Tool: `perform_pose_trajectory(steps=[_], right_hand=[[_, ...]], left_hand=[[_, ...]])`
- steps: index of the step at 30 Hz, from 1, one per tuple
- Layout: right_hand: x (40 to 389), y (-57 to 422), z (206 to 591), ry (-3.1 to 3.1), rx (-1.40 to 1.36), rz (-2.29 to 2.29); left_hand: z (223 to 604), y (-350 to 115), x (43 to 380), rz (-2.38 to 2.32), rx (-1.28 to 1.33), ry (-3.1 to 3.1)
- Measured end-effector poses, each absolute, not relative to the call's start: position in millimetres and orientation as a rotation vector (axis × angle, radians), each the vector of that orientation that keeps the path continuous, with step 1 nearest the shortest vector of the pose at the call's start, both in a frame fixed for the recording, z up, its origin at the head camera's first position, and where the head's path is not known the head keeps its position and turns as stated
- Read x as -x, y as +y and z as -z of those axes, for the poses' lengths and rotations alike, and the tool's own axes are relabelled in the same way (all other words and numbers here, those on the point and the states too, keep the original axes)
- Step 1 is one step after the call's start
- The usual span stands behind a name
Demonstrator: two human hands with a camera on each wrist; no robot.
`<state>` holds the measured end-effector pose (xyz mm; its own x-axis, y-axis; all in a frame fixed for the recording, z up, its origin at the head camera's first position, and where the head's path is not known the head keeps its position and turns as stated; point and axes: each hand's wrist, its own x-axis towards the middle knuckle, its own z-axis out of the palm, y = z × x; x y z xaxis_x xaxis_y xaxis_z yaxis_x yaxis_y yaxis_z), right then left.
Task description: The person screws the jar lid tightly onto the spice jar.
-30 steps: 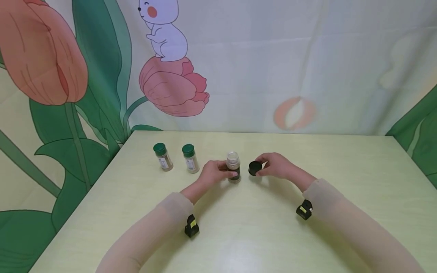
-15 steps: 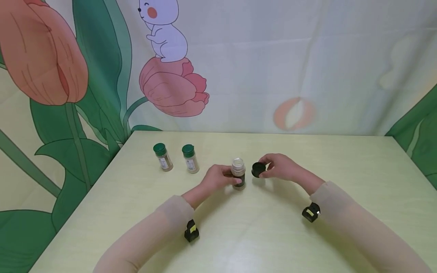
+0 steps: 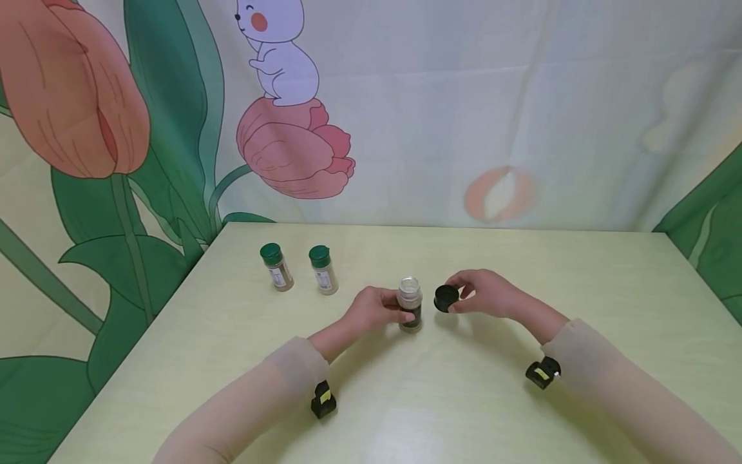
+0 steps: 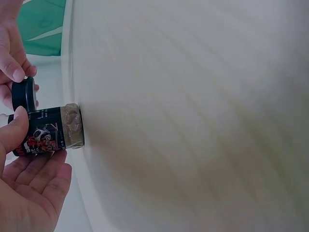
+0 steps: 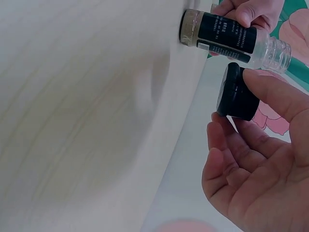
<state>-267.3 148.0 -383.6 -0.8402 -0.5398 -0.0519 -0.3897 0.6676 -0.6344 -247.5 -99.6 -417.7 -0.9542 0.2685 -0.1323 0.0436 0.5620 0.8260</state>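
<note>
My left hand (image 3: pixel 373 312) grips a clear spice jar (image 3: pixel 409 303) round its dark label. The jar stands upright with its mouth uncapped, and a brownish layer shows at its bottom in the left wrist view. Just to its right, my right hand (image 3: pixel 484 294) pinches a black cap (image 3: pixel 446 299) between thumb and fingers, held off the table. In the right wrist view the cap (image 5: pixel 237 92) is close beside the jar's threaded neck (image 5: pixel 277 54), apart from it.
Two spice jars with green lids, one at the far left (image 3: pixel 277 267) and one nearer (image 3: pixel 323 270), stand on the pale table (image 3: pixel 406 412). A printed cloth (image 3: pixel 406 116) with tulips hangs behind the table's back edge.
Both hands have shifted a little to the right and nearer to me, the left with the jar and the right with the black cap. The green-lidded jars have stayed put.
</note>
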Motion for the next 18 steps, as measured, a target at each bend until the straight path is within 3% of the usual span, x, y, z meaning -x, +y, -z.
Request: perform_pose_trajectory(steps=[18], right_hand=[[242.6,166.3,381.3,2.635,0.795,0.939]], left_hand=[[416.7,-95.0,230.2,-1.340,-0.338,2.469]])
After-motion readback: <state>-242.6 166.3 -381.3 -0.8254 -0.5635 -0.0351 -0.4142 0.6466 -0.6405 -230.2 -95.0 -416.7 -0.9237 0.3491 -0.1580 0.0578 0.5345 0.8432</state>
